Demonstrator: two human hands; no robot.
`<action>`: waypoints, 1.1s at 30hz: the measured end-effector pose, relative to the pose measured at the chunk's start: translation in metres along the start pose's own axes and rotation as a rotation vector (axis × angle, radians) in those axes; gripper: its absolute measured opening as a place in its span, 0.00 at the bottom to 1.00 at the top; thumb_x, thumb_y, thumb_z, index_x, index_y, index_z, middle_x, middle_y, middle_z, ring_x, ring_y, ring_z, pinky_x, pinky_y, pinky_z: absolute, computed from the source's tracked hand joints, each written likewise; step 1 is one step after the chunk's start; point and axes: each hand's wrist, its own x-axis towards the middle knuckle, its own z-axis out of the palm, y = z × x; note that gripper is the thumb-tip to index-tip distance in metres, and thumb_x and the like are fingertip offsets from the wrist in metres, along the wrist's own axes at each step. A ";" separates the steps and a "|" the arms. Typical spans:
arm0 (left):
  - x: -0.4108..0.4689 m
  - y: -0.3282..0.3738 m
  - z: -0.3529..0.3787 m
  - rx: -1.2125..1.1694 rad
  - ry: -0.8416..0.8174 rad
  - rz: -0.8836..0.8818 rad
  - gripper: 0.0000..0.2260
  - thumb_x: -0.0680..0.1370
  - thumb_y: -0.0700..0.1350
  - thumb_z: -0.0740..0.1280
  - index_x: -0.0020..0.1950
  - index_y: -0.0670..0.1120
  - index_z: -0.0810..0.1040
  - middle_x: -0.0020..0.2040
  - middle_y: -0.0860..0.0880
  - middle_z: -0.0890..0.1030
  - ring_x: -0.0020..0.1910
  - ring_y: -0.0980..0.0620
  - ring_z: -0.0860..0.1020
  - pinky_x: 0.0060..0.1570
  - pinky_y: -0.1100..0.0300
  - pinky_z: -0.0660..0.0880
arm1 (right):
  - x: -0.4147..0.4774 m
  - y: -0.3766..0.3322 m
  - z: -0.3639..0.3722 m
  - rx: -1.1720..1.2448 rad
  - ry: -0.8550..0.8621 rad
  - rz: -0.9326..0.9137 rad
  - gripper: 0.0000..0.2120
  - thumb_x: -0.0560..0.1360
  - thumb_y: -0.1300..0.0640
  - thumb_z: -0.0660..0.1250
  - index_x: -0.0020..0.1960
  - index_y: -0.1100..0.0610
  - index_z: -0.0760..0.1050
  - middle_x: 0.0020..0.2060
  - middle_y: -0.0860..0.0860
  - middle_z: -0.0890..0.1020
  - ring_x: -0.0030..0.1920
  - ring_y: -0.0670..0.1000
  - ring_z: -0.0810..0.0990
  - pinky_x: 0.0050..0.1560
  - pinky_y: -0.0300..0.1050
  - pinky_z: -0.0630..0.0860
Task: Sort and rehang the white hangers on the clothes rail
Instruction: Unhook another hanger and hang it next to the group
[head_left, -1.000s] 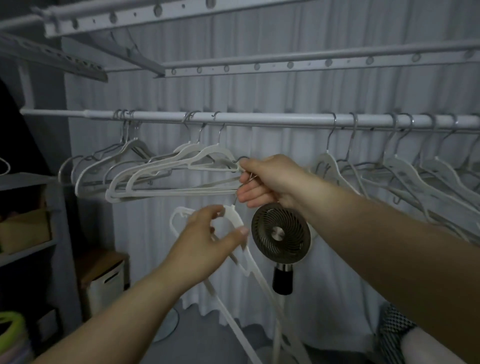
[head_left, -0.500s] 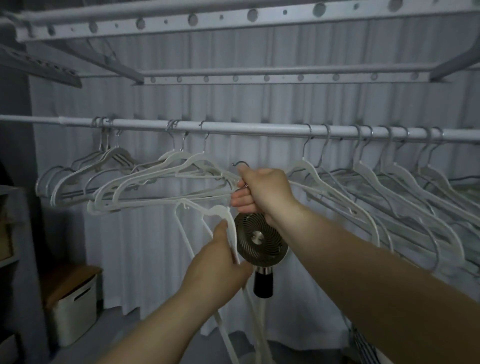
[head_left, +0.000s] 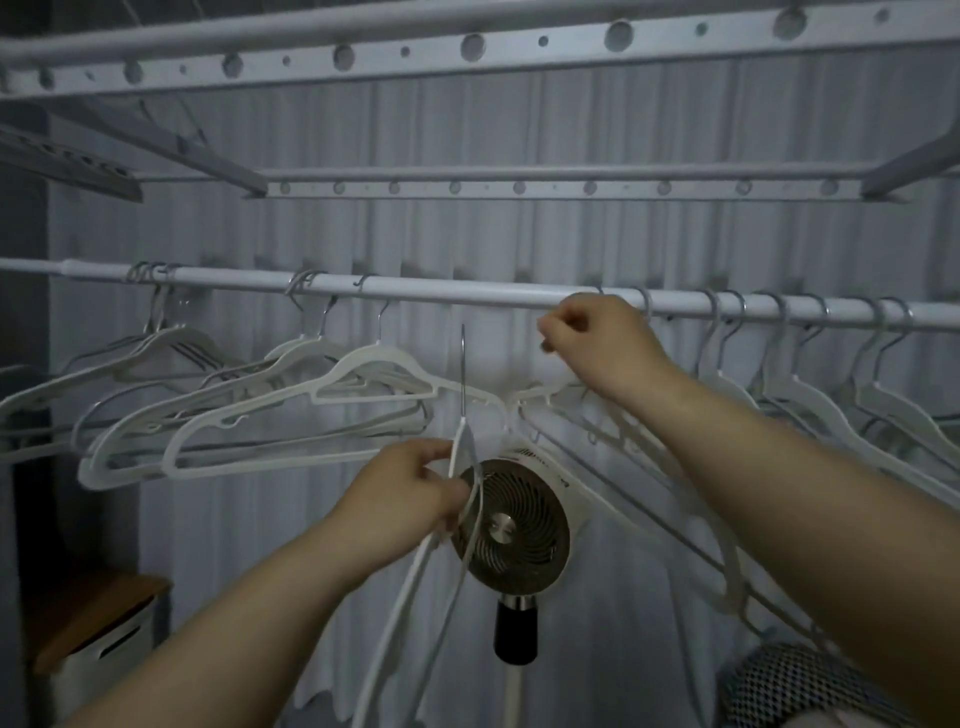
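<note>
left group: white hangers hooked on rail, bunched and overlapping, 10 o'clock off the fan.
left hand: fingers curled round neck of loose hanger, seen edge-on, hook pointing to 12, well short of the rail.
right hand: 1 o'clock off the fan, touching the rail's underside; thumb and forefinger pinched on what looks like the hook wire of second hanger. Hook mostly hidden.
right group: hangers on rail at 3 o'clock, hooks fairly evenly spaced.
progress: mid-task, my read. Right side looks sorted; left bunch needs spacing; one hanger in hand unhung; gap on rail between groups.
writing: none legible. Small mark on fan housing, too small to read.
</note>
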 end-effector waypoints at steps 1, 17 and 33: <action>0.007 0.004 0.000 -0.008 -0.001 0.005 0.16 0.70 0.32 0.61 0.39 0.54 0.76 0.16 0.52 0.73 0.17 0.59 0.70 0.23 0.71 0.69 | 0.009 0.009 -0.006 -0.146 0.065 -0.049 0.11 0.76 0.56 0.60 0.49 0.60 0.79 0.46 0.56 0.83 0.48 0.55 0.78 0.47 0.43 0.71; 0.102 0.034 0.023 0.072 0.079 0.119 0.20 0.70 0.35 0.63 0.62 0.43 0.75 0.17 0.54 0.74 0.18 0.63 0.71 0.22 0.76 0.67 | 0.077 0.069 -0.017 -0.648 -0.062 -0.289 0.19 0.77 0.57 0.59 0.67 0.56 0.66 0.64 0.55 0.73 0.61 0.58 0.72 0.60 0.47 0.66; 0.128 0.016 0.064 -0.061 -0.077 0.079 0.19 0.70 0.35 0.63 0.60 0.47 0.75 0.21 0.52 0.77 0.23 0.59 0.75 0.34 0.65 0.74 | 0.079 0.077 -0.014 -0.618 -0.012 -0.331 0.20 0.76 0.55 0.62 0.66 0.58 0.67 0.61 0.56 0.75 0.60 0.56 0.71 0.58 0.46 0.67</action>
